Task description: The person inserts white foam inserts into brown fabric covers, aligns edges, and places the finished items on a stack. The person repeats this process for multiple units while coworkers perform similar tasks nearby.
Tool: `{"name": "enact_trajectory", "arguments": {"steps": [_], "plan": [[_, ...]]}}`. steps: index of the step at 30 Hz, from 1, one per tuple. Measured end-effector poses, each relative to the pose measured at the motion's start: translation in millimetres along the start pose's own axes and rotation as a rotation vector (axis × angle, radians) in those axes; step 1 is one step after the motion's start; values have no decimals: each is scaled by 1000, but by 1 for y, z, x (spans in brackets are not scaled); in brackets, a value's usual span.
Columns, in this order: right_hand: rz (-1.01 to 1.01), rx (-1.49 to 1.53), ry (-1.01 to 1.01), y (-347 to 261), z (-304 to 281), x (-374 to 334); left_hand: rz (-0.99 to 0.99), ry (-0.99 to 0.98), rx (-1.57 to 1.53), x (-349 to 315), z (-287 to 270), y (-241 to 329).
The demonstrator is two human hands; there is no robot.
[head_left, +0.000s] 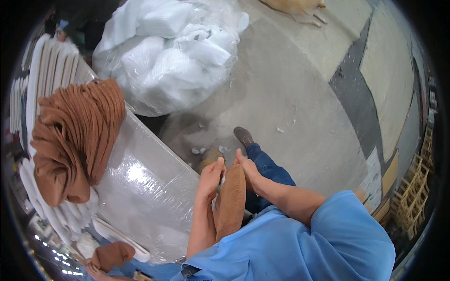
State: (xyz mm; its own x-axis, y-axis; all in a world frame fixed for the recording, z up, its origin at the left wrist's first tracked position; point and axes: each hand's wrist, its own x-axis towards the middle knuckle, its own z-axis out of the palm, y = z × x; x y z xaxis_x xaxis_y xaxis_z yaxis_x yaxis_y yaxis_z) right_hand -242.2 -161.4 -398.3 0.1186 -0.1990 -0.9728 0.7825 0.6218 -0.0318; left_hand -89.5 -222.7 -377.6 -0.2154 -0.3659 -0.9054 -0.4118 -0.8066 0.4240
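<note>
A brown fabric-covered cushion [230, 201] stands on edge in front of my chest. My left hand [210, 179] presses its left side and my right hand [247, 168] grips its right side near the top, so both hands hold it between them. Below the cushion I see my blue jeans leg and brown shoe [243, 136] on the concrete floor. A thick stack of brown fabric covers [75, 140] lies to the left on a table wrapped in clear plastic [140, 182].
A large clear bag of white foam pieces [168, 51] sits on the floor ahead. White foam pads [51, 65] are stacked upright at the far left. Bits of white stuffing lie by my foot. Wooden frames [415, 196] stand at the right edge.
</note>
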Motion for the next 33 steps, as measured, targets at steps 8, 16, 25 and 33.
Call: {"name": "enact_trajectory", "arguments": {"steps": [8,16,25,33], "plan": [[-158,-86,34,12,-15,30,-175,-276,-172,9,22,18],[-217,-262,7,15,-27,55,49,-200,154,25,23,-2],[152,-213,-488,3,-34,37,238,-80,34,-91,-30,-35],[-130,-439,-565,16,4,-29,59,-334,30,-176,-87,-207]]}}
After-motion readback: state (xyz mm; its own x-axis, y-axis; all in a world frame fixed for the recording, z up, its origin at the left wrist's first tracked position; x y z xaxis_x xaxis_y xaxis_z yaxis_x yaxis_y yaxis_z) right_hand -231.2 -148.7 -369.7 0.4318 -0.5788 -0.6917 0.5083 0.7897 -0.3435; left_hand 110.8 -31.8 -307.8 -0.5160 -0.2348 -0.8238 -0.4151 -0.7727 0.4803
